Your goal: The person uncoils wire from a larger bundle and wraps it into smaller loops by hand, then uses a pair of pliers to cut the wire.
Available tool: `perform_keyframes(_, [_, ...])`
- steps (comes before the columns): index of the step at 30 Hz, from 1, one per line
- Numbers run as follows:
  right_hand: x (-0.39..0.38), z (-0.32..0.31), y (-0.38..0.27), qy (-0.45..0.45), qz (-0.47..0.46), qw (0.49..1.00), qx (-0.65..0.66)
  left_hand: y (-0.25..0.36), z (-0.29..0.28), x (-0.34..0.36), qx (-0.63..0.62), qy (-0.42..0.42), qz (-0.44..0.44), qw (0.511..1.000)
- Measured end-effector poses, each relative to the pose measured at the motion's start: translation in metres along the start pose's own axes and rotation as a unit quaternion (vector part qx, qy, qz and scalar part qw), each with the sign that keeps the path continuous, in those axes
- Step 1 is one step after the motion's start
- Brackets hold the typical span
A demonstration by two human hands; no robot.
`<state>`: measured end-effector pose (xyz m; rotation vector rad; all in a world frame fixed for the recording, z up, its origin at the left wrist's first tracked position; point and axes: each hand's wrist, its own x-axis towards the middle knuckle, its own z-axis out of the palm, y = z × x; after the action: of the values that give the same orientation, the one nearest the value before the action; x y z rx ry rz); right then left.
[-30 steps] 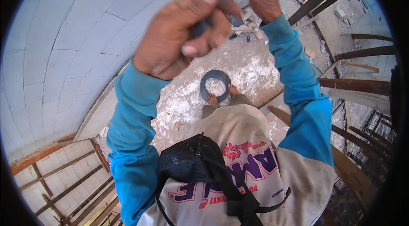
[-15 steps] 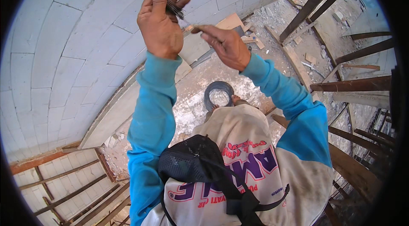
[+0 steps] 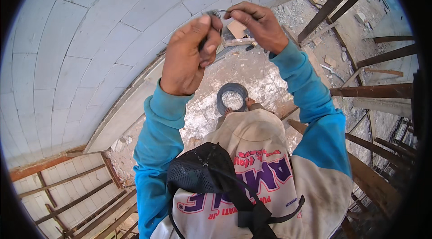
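Note:
A small bundle of thin dark wires (image 3: 215, 14) is gripped in my left hand (image 3: 189, 54), whose fingers curl round it and hide most of its length. Just to the right, the thumb and forefinger of my right hand (image 3: 262, 25) pinch the end of a wire that arches over from the bundle. Both hands are raised in front of the block wall, close together but not touching. Below them on the floor lies a coil of dark wire (image 3: 221, 102), with my bare feet beside its near edge.
A pale block wall (image 3: 94, 27) fills the left side. Dark timber posts and beams (image 3: 373, 90) slant across the right. Dusty floor (image 3: 198, 117) with rubble and wood offcuts lies between. A black mesh pouch (image 3: 198, 171) hangs at my chest.
My left hand has moved down and right, its fingers curling from half open to round the bundle. My right hand has gone up and right, with a bent wire now visible at its fingertips.

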<state>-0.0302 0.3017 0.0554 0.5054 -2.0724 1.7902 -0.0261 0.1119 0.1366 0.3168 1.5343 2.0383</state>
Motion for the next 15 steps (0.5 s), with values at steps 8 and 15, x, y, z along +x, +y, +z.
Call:
perform_keyframes(8, [0.013, -0.002, 0.012, 0.010, -0.081, 0.994, -0.067, -0.010, -0.013, -0.008, -0.161, 0.019, -0.019, 0.987])
perform_keyframes(15, [0.011, 0.005, 0.006, 0.004, -0.085, 0.996, -0.039, 0.004, -0.003, -0.014, -0.045, -0.025, -0.027, 0.998])
